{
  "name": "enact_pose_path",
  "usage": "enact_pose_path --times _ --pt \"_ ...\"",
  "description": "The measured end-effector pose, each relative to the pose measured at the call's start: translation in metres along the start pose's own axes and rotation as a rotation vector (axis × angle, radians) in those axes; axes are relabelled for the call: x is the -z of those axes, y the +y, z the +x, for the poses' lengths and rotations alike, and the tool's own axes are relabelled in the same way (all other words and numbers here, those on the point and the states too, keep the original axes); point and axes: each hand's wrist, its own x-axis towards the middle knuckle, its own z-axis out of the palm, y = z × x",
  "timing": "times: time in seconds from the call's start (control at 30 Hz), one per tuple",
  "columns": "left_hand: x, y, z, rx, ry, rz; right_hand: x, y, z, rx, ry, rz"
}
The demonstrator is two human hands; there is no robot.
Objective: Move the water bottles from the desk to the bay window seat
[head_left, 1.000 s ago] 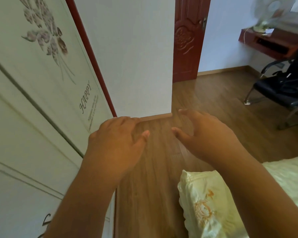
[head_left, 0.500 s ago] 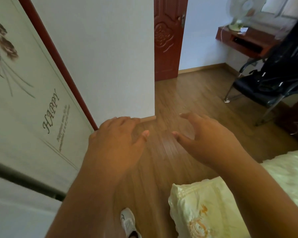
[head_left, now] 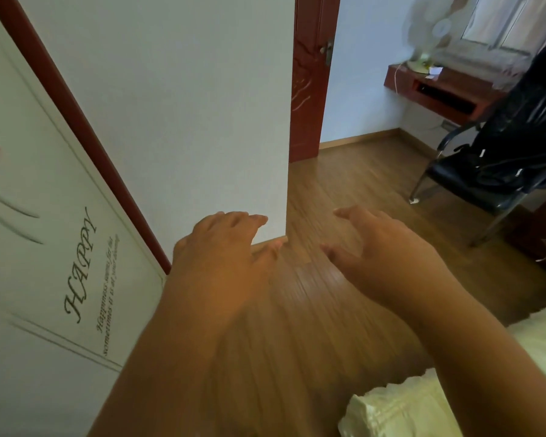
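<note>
No water bottle is visible. My left hand (head_left: 224, 247) is held out in front of me over the wooden floor, palm down, fingers apart and holding nothing. My right hand (head_left: 382, 250) hovers beside it, a hand's width to the right, also open with its fingers curved and nothing in it. A red-brown desk (head_left: 438, 89) is mounted on the far wall at the upper right, with a white fan (head_left: 423, 36) standing on it.
A white wardrobe door (head_left: 60, 247) with "HAPPY" lettering fills the left. A white wall corner (head_left: 287, 184) stands just ahead, with a dark red door (head_left: 309, 89) behind it. A black chair (head_left: 501, 159) sits at the right. The bed's pale cover (head_left: 407, 408) lies at the lower right.
The view has swung to the right and moved forward: the wardrobe slides left, the desk and chair come closer. Both hands stay open in the same pose.
</note>
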Motion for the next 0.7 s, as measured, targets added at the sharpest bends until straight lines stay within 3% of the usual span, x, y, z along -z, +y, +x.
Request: enact_pose_path --times 0.33,0.7 --pt "-0.008 -0.047 0.089 -0.035 0.002 -0.038 -0.034 -0.022 0.090 -0.049 -0.037 -0.034" --pt "0.001 -0.003 0.229 -0.023 -0.042 0.058 -0.030 0.017 0.228 -0.081 -0.057 0.027"
